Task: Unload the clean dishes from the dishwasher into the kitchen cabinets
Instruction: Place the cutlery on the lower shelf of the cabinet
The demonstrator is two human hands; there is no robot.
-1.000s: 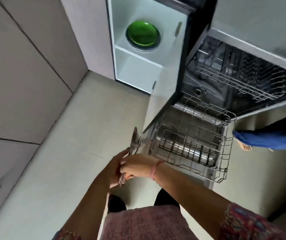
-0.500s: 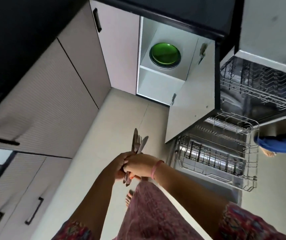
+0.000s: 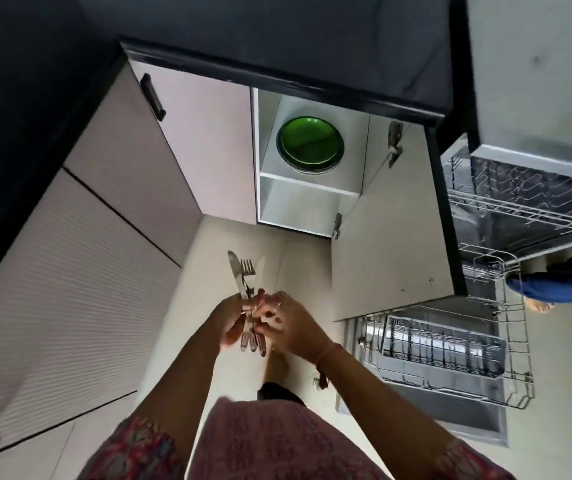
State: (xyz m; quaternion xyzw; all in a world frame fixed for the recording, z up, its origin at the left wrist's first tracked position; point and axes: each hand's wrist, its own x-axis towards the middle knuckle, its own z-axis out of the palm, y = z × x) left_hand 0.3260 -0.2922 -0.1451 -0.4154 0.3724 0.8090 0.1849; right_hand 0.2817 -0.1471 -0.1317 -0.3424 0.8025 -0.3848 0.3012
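Cutlery bundle (image 3: pixel 247 296) (a knife and forks) sits upright in both curled hands, left hand (image 3: pixel 230 322) and right hand (image 3: pixel 289 325), above the floor; green plates (image 3: pixel 310 144) already shelved, lower rack (image 3: pixel 450 351) seemingly bare.

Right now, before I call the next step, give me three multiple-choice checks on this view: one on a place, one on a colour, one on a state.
1. Where do the plates sit?
A. On the open cabinet's upper shelf
B. In the lower rack
C. On the floor

2. What colour are the plates?
A. White
B. Green
C. Blue

3. What is the state of the cabinet door?
A. Shut
B. Swung open
C. Off its hinges

Answers:
1 A: they lie on the shelf inside the open cabinet.
2 B: their faces are bright green.
3 B: it stands swung out on its hinges, with the shelves showing.
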